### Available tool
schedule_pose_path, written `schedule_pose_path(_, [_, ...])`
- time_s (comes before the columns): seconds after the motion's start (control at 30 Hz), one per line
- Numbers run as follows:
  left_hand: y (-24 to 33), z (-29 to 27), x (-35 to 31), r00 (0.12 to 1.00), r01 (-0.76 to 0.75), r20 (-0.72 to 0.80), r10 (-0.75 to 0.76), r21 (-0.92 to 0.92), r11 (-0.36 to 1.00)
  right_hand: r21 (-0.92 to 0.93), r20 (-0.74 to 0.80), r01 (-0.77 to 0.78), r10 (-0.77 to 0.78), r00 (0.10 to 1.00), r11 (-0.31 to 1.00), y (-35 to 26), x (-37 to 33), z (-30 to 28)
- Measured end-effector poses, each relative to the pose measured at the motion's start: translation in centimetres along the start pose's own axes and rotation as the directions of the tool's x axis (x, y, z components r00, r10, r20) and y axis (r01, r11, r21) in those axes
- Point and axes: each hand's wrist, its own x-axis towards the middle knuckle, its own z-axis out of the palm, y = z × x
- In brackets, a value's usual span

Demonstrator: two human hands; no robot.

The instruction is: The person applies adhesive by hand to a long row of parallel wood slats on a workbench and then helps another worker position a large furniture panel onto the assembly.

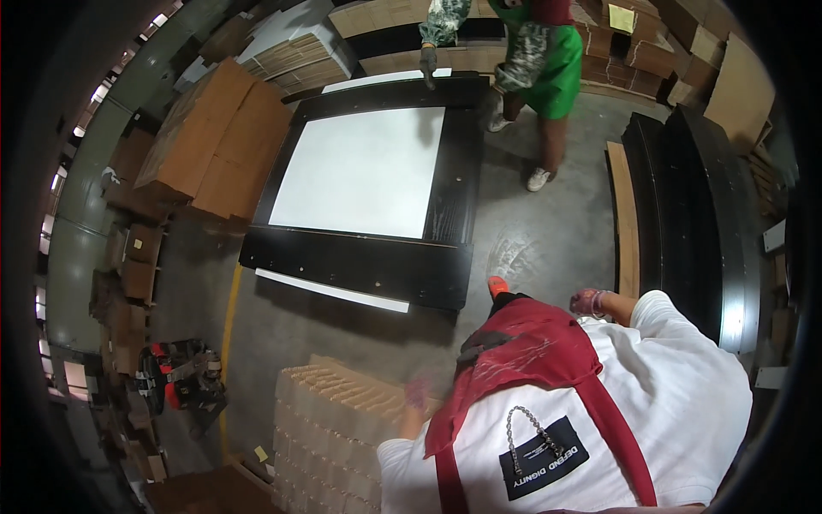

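Observation:
My left hand (pixel 417 393), in a reddish glove, is smeared by motion beside the top of a stack of flat tan cardboard pieces (pixel 330 428); whether it touches them I cannot tell. My right hand (pixel 587 301), in a pink-purple glove, hangs at my right side with its fingers curled and nothing visible in them. Ahead of me lies a large black frame of boards (pixel 360 272) around a white panel (pixel 360 171). White strips stick out beneath its near edge (pixel 334 291) and at its far edge (pixel 385 79).
A person in green shorts (pixel 556 77) stands at the frame's far right corner, one gloved hand (pixel 429 68) over its far edge. Long black boards (pixel 685 197) are stacked at right. Cardboard stacks (pixel 205 137) stand at left, near a yellow floor line (pixel 230 325) and dark red-and-black equipment (pixel 184 377).

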Motion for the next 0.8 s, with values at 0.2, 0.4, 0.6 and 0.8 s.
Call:
schedule_pose_path(0.2, [-4.7,0.1,0.3,1.000,0.003,0.026,-0.006,0.094,0.996,0.106,-0.057,0.111,-0.106,0.993,0.988,-4.1,0.8,-0.9])
schedule_pose_path(0.4, [-8.0,0.6,0.3,0.935,-0.344,0.175,0.307,0.650,0.677,0.209,-0.054,0.223,-0.217,0.975,0.952,-3.0,2.1,-0.5])
schedule_pose_path(0.6, [-9.4,1.3,0.7,0.834,-0.466,0.167,0.525,0.723,0.511,0.029,-0.029,0.097,-0.096,0.995,0.995,-2.9,0.5,0.2])
schedule_pose_path(0.8, [-7.4,-0.7,3.2,0.864,-0.392,-0.005,0.504,0.622,0.678,0.248,0.057,0.076,-0.093,0.994,0.966,-2.4,1.6,-0.1])
